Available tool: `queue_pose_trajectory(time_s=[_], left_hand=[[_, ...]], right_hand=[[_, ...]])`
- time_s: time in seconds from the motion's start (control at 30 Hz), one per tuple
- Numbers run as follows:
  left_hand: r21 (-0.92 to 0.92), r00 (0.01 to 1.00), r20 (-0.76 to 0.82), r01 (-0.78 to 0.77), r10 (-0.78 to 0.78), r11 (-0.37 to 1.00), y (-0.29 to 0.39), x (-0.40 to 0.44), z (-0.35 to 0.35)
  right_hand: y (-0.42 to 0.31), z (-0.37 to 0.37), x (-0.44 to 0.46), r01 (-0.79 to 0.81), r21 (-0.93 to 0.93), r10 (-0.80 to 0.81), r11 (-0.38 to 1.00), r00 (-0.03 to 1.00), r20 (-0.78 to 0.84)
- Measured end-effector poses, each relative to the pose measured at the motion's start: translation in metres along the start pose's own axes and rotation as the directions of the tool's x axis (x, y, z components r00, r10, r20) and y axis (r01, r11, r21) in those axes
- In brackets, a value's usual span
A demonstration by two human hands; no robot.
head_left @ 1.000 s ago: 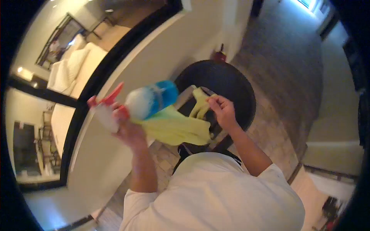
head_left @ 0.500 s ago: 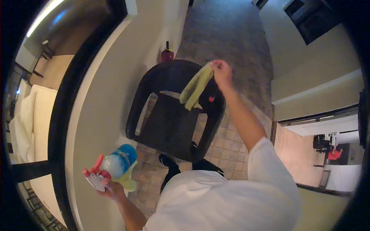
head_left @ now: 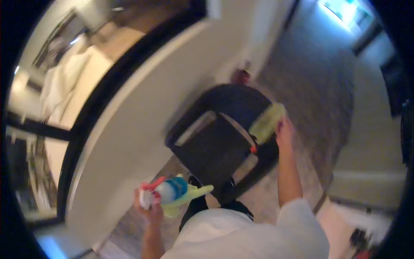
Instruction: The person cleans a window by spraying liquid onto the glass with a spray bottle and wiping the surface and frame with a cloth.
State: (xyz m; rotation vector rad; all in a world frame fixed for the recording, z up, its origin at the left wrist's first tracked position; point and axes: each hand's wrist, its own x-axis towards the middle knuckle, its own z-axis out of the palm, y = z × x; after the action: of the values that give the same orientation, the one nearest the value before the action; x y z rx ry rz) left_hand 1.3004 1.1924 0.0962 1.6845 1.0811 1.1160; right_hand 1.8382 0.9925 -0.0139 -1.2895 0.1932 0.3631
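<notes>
My left hand (head_left: 149, 210) is closed on the neck of a spray bottle (head_left: 170, 190) with a white and red head and blue liquid, tilted on its side at the lower left. A yellow-green cloth (head_left: 183, 202) hangs beneath the bottle from the same hand. At the right, my right hand (head_left: 284, 129) is closed on another yellow-green cloth (head_left: 268, 123), which lies over the backrest edge of a black chair (head_left: 215, 149). A small red thing (head_left: 253, 149) shows on the chair beside that cloth. The frame is blurred.
A red container (head_left: 243, 77) stands behind the chair near the pale wall (head_left: 142, 116). On the left is a black-framed window (head_left: 97, 97) with a sofa beyond it. The floor (head_left: 315, 82) runs back at the upper right.
The view has swung, shifting the chair right in the picture. The cloth in my right hand has gone from hanging over the seat to lying bunched at the backrest's right edge.
</notes>
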Motion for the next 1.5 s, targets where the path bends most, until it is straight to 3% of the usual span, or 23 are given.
queue_pose_trajectory(time_s=[0.03,0.1,0.17,0.2,0.23,0.3,0.43,0.5,0.63,0.67,0.7,0.77,0.83,0.9,0.97,1.1,1.17,1.2,1.27,1.33,1.4,1.43,1.5], left_hand=[[0.042,0.999,0.011,-0.042,0.042,0.998,-0.023,-0.004,0.016],[0.083,0.999,0.016,-0.053,0.052,0.995,-0.018,-0.009,0.032],[0.020,0.998,0.022,0.056,-0.057,0.998,-0.007,-0.010,0.041],[0.050,0.979,0.109,-0.176,0.169,0.983,-0.039,-0.015,0.033],[0.051,0.981,0.087,-0.176,0.171,0.983,-0.036,-0.022,0.035],[0.002,0.999,-0.023,0.034,-0.034,0.999,-0.025,-0.031,0.043],[0.038,0.995,-0.029,-0.098,0.099,0.994,-0.055,-0.055,0.034],[-0.047,0.991,-0.127,0.034,-0.040,0.998,-0.066,-0.068,0.033],[-0.072,0.989,-0.139,0.040,-0.050,0.997,-0.099,-0.085,0.042],[-0.059,0.988,-0.151,0.029,-0.037,0.998,-0.103,-0.087,0.044],[-0.046,0.986,-0.163,0.018,-0.025,0.999,-0.104,-0.086,0.045],[0.001,0.988,-0.152,0.020,-0.020,1.000,-0.097,-0.077,0.043],[0.056,0.990,-0.140,0.022,-0.014,0.998,-0.076,-0.062,0.040],[0.021,0.987,-0.101,0.130,-0.127,0.991,-0.054,-0.045,0.041],[0.045,0.993,-0.081,0.089,-0.085,0.995,-0.056,-0.035,0.040],[0.081,0.996,0.032,-0.088,0.085,0.993,-0.062,-0.019,0.037],[-0.002,0.995,0.062,-0.075,0.075,0.997,-0.071,-0.013,0.043],[-0.075,0.998,0.059,-0.008,0.013,0.997,-0.072,-0.015,0.048],[-0.102,0.997,0.013,0.081,-0.080,0.991,-0.084,0.005,0.064],[-0.190,0.998,-0.067,0.000,-0.013,0.982,-0.071,0.013,0.075],[-0.298,0.991,-0.109,-0.107,0.078,0.948,-0.074,0.042,0.091],[-0.245,0.989,-0.117,-0.116,0.090,0.963,-0.069,0.052,0.093],[-0.189,0.986,-0.121,-0.134,0.112,0.973,-0.061,0.063,0.093]], right_hand=[[0.051,-0.002,0.013,-0.097,0.039,0.095,0.995,0.994,0.045],[0.043,0.045,-0.043,-0.114,0.074,0.112,0.991,0.993,0.026],[0.051,0.099,-0.035,-0.245,0.155,0.213,0.957,0.957,0.198],[0.058,0.125,-0.027,-0.343,0.201,0.274,0.918,0.912,0.306],[0.063,0.156,-0.019,-0.443,0.231,0.326,0.866,0.851,0.411],[0.049,0.235,-0.030,-0.526,0.291,0.329,0.799,0.788,0.520],[0.022,0.381,-0.045,-0.505,0.229,0.289,0.832,0.748,0.598],[0.030,0.437,-0.039,-0.524,0.173,0.255,0.834,0.644,0.721],[0.031,0.486,-0.056,-0.486,0.170,0.249,0.857,0.681,0.689],[0.038,0.487,-0.063,-0.076,0.134,-0.004,0.988,0.853,0.521],[0.045,0.486,-0.065,0.336,0.012,-0.317,0.942,0.876,0.364],[0.066,0.464,-0.065,0.429,-0.107,-0.349,0.897,0.835,0.426],[0.084,0.446,-0.067,0.932,-0.241,-0.828,0.271,0.353,0.436],[0.081,0.442,-0.072,0.943,-0.200,-0.818,0.265,0.330,0.472],[0.084,0.442,-0.063,0.894,-0.447,-0.835,-0.039,0.216,0.505],[0.077,0.440,-0.047,0.889,-0.452,-0.781,0.081,0.338,0.526],[0.073,0.435,-0.037,0.947,-0.315,-0.824,0.068,0.231,0.518],[0.070,0.427,-0.045,0.929,-0.338,-0.813,0.149,0.309,0.494],[0.066,0.406,-0.088,0.937,-0.094,-0.746,0.336,0.326,0.581],[0.107,0.325,-0.132,0.940,0.210,-0.577,0.269,-0.018,0.817],[0.123,0.249,-0.183,0.739,0.075,-0.047,0.669,-0.058,0.997],[0.149,0.226,-0.197,0.524,0.042,0.025,0.850,-0.121,0.992],[0.150,0.213,-0.215,0.565,0.030,-0.017,0.824,-0.029,0.999]])
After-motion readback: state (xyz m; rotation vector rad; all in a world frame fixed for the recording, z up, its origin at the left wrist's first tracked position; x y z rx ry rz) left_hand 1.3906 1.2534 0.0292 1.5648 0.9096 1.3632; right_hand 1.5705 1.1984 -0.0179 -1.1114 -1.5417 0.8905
